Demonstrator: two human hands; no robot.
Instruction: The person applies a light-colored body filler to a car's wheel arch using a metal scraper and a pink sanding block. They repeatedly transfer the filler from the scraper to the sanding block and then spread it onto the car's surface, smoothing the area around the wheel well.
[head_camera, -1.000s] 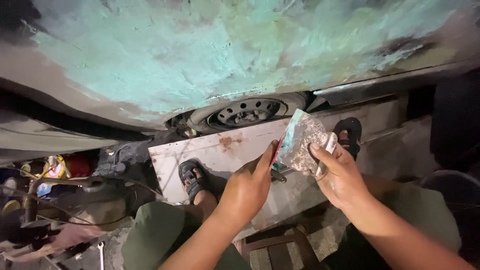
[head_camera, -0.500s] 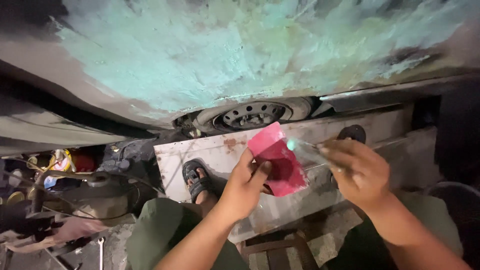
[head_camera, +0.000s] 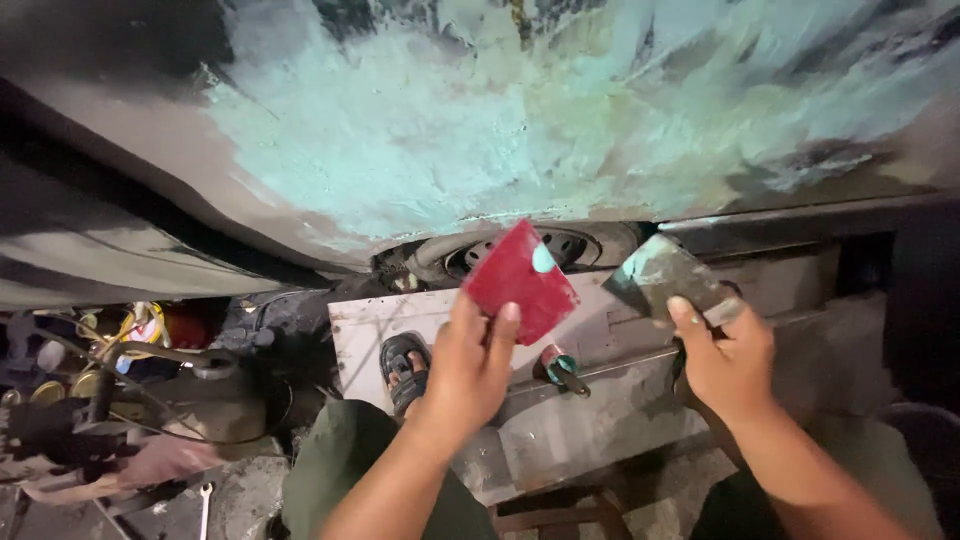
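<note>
A wrench lies on the cluttered floor at far left. The left hand pinches a red spreader card by its lower edge; it now carries a dab of pale green filler and is tilted up below the filler-smeared car panel, where half a second ago it faced the other hand. The right hand has drawn apart, gripping a putty knife (blade smeared green). Open room lies between the hands above the board.
</note>
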